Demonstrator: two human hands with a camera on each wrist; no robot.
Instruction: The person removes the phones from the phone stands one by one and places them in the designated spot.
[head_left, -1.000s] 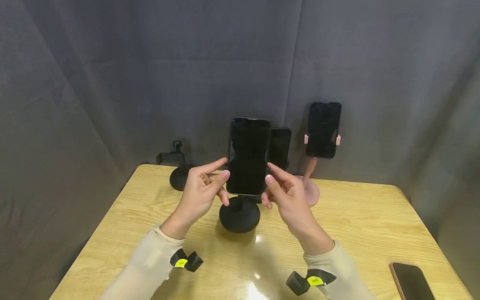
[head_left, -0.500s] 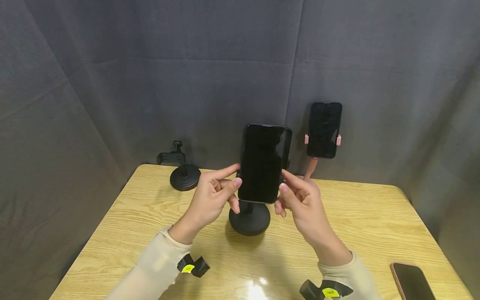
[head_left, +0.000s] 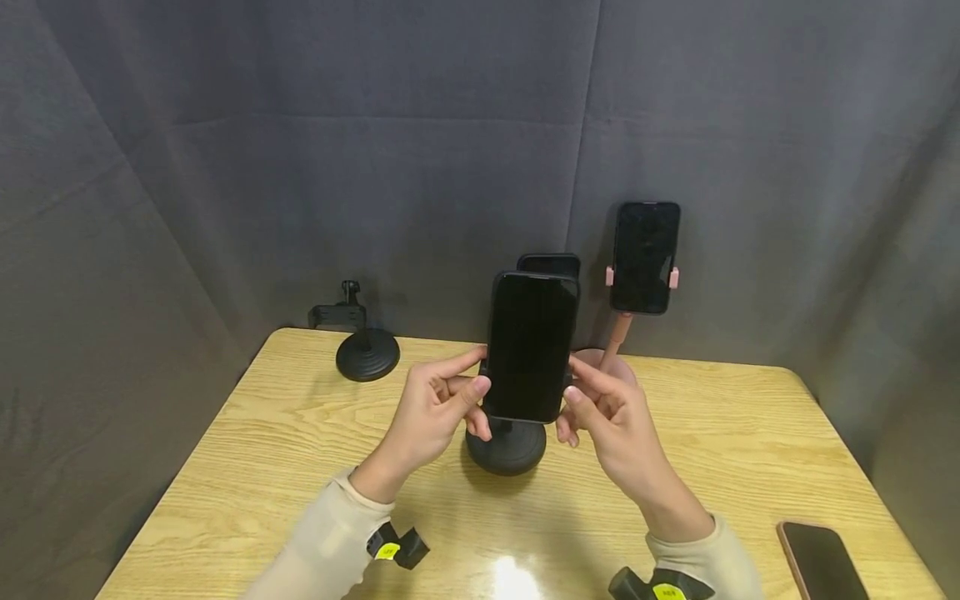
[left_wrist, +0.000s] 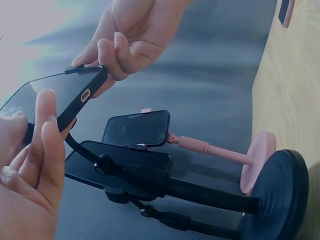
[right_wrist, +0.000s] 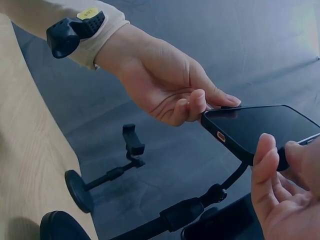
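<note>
Squeezing it from both sides

Pink-edged phone (head_left: 823,563) is lying by the right edge of the bench (head_left: 712,450). Mid-bench, left hand (head_left: 435,412) and right hand (head_left: 618,421) are pinching the black phone (head_left: 532,348) at its stand (head_left: 506,454)'s clamp (left_wrist: 77,70), fingers (head_left: 465,360) closed in, probably keeping it straight lol. Behind, a pink stand (head_left: 616,333) is gripping another phone (head_left: 646,258) by the far edge; a second holder (head_left: 367,354) is sitting near the far-left corner.

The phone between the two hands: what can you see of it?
The phone has a dark screen and a black, matte-looking case with rounded corners; a pale-rimmed oval opening shows in its bottom edge. It stands roughly upright, portrait, screen toward the head camera, atop a black stand. The left hand and right hand pinch at its long sides, by the stand's clamp. Another phone shows partly behind it.
</note>
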